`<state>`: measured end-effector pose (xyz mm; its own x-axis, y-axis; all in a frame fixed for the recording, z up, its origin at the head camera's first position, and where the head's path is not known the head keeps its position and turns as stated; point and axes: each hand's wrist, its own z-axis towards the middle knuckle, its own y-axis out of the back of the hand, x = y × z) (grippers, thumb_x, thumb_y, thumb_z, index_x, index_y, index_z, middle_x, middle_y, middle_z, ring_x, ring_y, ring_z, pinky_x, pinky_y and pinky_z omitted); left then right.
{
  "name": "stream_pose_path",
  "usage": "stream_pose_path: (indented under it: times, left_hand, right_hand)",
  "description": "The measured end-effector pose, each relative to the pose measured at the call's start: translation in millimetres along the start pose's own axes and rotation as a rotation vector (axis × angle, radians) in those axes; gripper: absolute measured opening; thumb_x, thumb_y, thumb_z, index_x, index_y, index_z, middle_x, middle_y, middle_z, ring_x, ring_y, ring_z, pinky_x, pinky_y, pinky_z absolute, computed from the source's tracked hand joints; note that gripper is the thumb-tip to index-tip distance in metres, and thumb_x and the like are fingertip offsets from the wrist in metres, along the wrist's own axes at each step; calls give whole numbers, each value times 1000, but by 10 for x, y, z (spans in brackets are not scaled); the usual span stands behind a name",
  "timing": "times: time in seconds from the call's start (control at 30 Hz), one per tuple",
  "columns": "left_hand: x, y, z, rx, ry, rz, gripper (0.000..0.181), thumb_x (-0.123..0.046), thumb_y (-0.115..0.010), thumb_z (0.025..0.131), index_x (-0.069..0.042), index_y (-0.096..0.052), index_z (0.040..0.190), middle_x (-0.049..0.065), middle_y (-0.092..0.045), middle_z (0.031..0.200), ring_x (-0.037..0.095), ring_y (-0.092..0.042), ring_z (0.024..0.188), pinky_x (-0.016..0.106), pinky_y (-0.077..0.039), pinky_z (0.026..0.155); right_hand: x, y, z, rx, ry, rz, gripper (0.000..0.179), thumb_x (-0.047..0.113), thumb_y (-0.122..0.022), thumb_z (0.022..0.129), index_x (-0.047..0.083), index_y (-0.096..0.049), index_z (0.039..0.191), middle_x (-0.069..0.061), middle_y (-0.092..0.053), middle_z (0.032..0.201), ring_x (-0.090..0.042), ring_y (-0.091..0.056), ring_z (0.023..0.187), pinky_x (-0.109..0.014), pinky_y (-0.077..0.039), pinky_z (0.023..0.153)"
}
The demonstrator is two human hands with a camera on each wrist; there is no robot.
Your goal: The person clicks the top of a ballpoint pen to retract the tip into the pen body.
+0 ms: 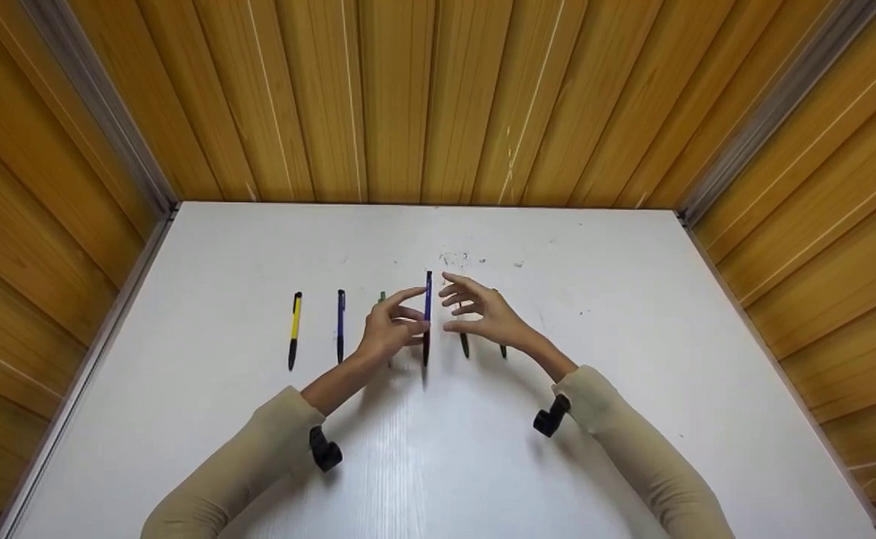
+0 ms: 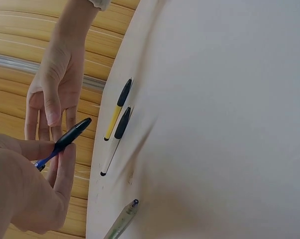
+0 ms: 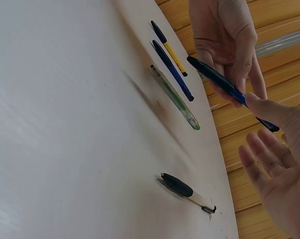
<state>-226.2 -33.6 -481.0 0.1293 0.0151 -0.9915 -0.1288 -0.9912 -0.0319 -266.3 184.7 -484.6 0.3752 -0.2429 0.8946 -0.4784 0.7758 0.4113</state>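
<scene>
My left hand (image 1: pixel 393 323) pinches a blue pen (image 1: pixel 428 299) with a black grip, its thumb on one side and fingers on the other. The pen is held above the table, black grip end toward me. Just right of it, my right hand (image 1: pixel 487 308) has its fingers and thumb spread, with nothing between them. Its thumb overlaps the held pen in the right wrist view. Beneath my left hand lies a clear green pen (image 3: pixel 174 97), partly hidden in the head view. A white pen with a black grip (image 3: pixel 187 191) lies below my right hand.
To the left on the white table (image 1: pixel 438 464) lie a yellow pen (image 1: pixel 295 326) and another blue pen (image 1: pixel 341 326), side by side. Another yellow pen (image 2: pixel 118 108) with a black grip lies beyond the white one. Wood-patterned walls (image 1: pixel 438 97) enclose the table's back and sides.
</scene>
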Motion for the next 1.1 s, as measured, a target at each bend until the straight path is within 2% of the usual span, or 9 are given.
stream_pose_path:
  times: [0.13, 0.3, 0.47, 0.6, 0.87, 1.1]
  left_hand:
    - [5, 19, 25, -15, -8, 10, 60, 13, -69, 87, -12, -60, 141, 18, -71, 100, 23, -75, 88, 42, -67, 80]
    - [32, 29, 96, -29, -18, 29, 58, 13, -68, 87, -10, -60, 140, 16, -71, 96, 18, -73, 82, 39, -67, 77]
    - [67, 2, 177, -24, 37, 35, 57, 12, -68, 87, -8, -58, 139, 11, -70, 92, 15, -71, 76, 37, -67, 76]
    - [110, -29, 250, -16, 63, 81, 56, 10, -69, 87, -4, -57, 140, 11, -69, 89, 16, -70, 73, 34, -67, 73]
    - [207, -57, 359, -32, 98, 209, 54, 8, -70, 85, 1, -57, 137, 19, -73, 96, 21, -73, 72, 32, -66, 69]
    - [285, -73, 401, -37, 74, 304, 52, 8, -70, 84, 4, -58, 134, 11, -69, 90, 16, -68, 69, 28, -65, 66]
  right_hand:
    - [-47, 96, -33, -23, -10, 0, 72, 1, -76, 89, -2, -42, 152, -35, -53, 139, -46, -59, 127, -54, -54, 107]
    - [-99, 189, -93, -58, -35, -6, 66, 2, -76, 90, -3, -46, 148, -33, -56, 136, -47, -59, 125, -57, -53, 106]
    - [-151, 258, -154, -82, -64, -2, 63, 1, -74, 91, -5, -46, 148, -34, -55, 136, -47, -59, 125, -55, -54, 106]
    - [-167, 296, -172, -100, -78, 16, 61, 2, -72, 93, -5, -47, 148, -35, -54, 136, -47, -59, 125, -50, -55, 105]
    - [-181, 365, -215, -120, -108, 11, 59, 5, -71, 95, -2, -47, 148, -34, -54, 137, -45, -59, 125, -40, -55, 105]
    - [-194, 402, -239, -134, -122, 32, 57, 6, -70, 96, 0, -49, 148, -36, -52, 136, -46, -58, 125, -18, -54, 97]
